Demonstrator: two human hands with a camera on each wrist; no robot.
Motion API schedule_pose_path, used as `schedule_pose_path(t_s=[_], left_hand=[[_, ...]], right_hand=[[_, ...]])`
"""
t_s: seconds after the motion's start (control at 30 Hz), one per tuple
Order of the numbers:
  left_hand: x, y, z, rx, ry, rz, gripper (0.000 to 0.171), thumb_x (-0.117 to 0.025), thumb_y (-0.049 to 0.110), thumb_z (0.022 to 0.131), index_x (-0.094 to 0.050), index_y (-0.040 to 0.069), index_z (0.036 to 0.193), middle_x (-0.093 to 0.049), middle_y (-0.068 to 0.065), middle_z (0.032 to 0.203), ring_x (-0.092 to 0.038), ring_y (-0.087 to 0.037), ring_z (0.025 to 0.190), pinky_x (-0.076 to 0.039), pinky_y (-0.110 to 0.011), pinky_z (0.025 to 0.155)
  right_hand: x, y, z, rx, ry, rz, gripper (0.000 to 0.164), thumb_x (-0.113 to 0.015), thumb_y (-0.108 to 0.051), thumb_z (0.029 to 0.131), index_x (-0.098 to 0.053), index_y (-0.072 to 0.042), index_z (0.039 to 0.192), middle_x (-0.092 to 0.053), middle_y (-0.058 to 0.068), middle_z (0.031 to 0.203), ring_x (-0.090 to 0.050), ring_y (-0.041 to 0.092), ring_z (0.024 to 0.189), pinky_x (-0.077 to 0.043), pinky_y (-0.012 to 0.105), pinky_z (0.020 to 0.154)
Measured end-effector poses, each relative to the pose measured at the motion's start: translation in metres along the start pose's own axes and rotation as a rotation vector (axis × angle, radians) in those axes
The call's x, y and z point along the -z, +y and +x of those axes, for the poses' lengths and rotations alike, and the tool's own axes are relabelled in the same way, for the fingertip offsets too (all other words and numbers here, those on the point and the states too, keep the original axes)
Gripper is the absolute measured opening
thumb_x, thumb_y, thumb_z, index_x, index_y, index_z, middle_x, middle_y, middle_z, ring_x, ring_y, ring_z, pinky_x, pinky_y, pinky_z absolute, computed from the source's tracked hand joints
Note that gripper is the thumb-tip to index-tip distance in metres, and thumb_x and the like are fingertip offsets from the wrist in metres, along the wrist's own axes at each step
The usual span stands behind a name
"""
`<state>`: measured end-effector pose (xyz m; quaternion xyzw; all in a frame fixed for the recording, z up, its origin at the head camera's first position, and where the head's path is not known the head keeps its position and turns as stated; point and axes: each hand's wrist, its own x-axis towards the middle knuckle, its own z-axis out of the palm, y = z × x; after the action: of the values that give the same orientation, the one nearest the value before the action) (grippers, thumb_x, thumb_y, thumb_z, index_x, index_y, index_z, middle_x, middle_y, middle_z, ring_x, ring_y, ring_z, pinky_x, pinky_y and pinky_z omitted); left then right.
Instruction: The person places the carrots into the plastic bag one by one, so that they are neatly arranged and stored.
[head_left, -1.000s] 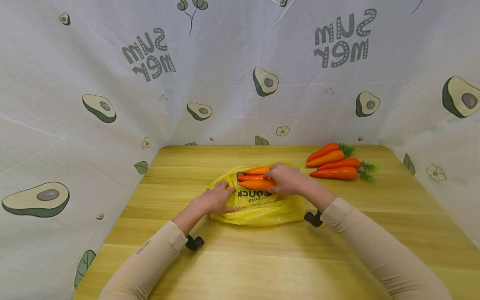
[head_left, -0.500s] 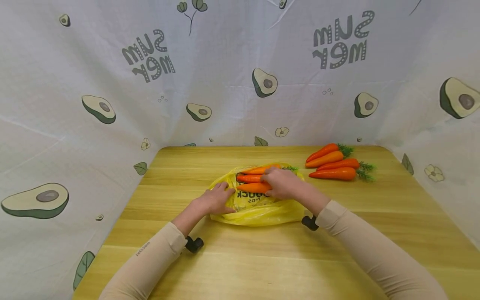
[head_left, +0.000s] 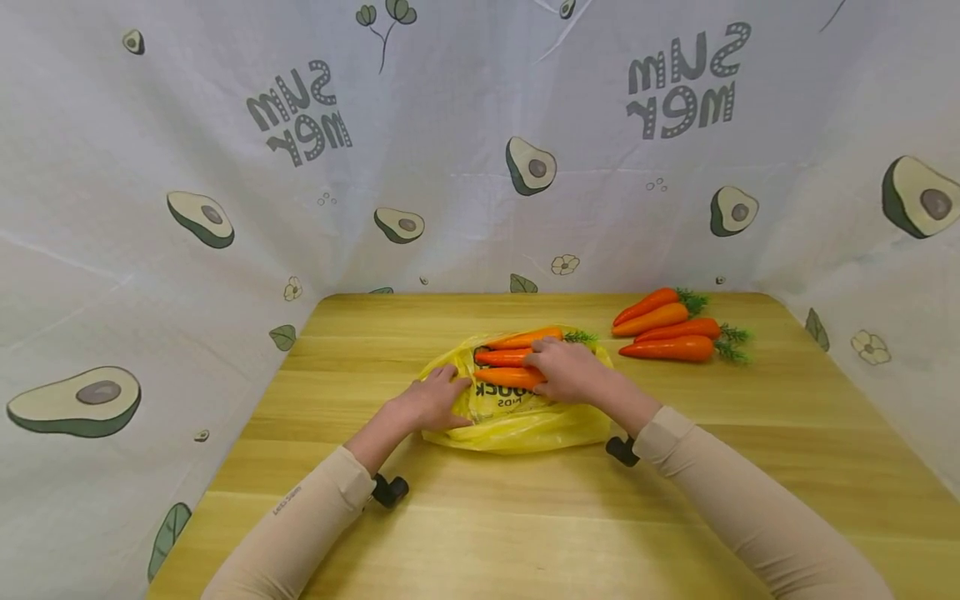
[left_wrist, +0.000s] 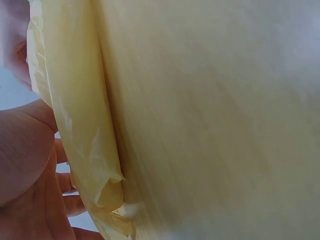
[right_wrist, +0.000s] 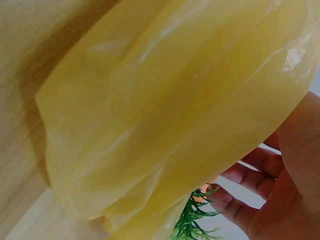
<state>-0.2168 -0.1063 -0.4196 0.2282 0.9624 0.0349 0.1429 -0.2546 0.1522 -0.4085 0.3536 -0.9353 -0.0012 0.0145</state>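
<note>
A yellow plastic bag [head_left: 525, 429] with dark print lies on the table, its mouth spread wide. Inside it, an orange carrot [head_left: 517, 340] with a green top lies at the back, a redder carrot [head_left: 504, 358] in the middle, and another orange carrot [head_left: 506, 377] in front. My left hand [head_left: 433, 398] rests at the bag's left edge, thumb and fingers spread. My right hand [head_left: 566, 371] reaches in from the right and holds the front carrot between fingers and thumb, hiding the stem ends of the two nearer carrots. In the right wrist view, a green carrot top [right_wrist: 192, 220] shows beside the fingers.
Several loose carrots with green tops, among them a red-orange carrot [head_left: 667, 348], lie at the right back of the wooden table [head_left: 510, 533]. A white curtain [head_left: 450, 108] printed with avocados hangs behind and at both sides.
The front carrot has come down beside the others in the bag, my right hand moving slightly with it. More of the back carrot's green top shows. My left hand has barely moved.
</note>
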Motion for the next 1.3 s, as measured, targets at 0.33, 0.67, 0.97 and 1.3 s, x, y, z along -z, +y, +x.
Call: schedule_pose_path(t_s=[0.33, 0.67, 0.97, 1.3], left_hand=[[0.001, -0.001, 0.000, 0.008, -0.003, 0.036, 0.076, -0.067, 0.055, 0.092, -0.043, 0.017, 0.154, -0.040, -0.012, 0.151, -0.044, -0.028, 0.135, -0.048, -0.056, 0.098], [0.002, 0.000, -0.003, 0.022, 0.000, 0.023, 0.076, -0.069, 0.054, 0.091, -0.045, 0.016, 0.152, -0.040, -0.012, 0.150, -0.044, -0.029, 0.134, -0.048, -0.057, 0.098], [0.000, 0.000, -0.003, 0.035, -0.005, 0.019, 0.076, -0.069, 0.054, 0.092, -0.044, 0.016, 0.153, -0.038, -0.012, 0.151, -0.042, -0.029, 0.137, -0.044, -0.062, 0.103], [0.000, -0.001, -0.002, 0.018, 0.001, 0.011, 0.075, -0.069, 0.053, 0.092, -0.044, 0.015, 0.152, -0.039, -0.013, 0.149, -0.043, -0.030, 0.136, -0.043, -0.064, 0.103]], right_hand=[[0.000, 0.001, -0.004, 0.017, 0.023, -0.017, 0.033, -0.080, -0.030, 0.087, -0.074, -0.011, 0.113, -0.066, 0.006, 0.101, -0.060, 0.026, 0.092, -0.055, 0.043, 0.074], [0.000, -0.001, -0.003, 0.033, 0.031, -0.021, 0.035, -0.080, -0.031, 0.086, -0.074, -0.010, 0.115, -0.066, 0.006, 0.101, -0.058, 0.025, 0.092, -0.054, 0.042, 0.073], [0.003, -0.003, -0.002, 0.037, 0.025, 0.001, 0.041, -0.081, -0.030, 0.086, -0.073, -0.011, 0.121, -0.069, 0.007, 0.113, -0.060, 0.027, 0.102, -0.055, 0.045, 0.082], [0.017, 0.001, -0.007, 0.003, 0.016, 0.126, 0.039, -0.079, -0.031, 0.088, -0.074, -0.011, 0.121, -0.070, 0.008, 0.121, -0.060, 0.031, 0.115, -0.053, 0.049, 0.093]])
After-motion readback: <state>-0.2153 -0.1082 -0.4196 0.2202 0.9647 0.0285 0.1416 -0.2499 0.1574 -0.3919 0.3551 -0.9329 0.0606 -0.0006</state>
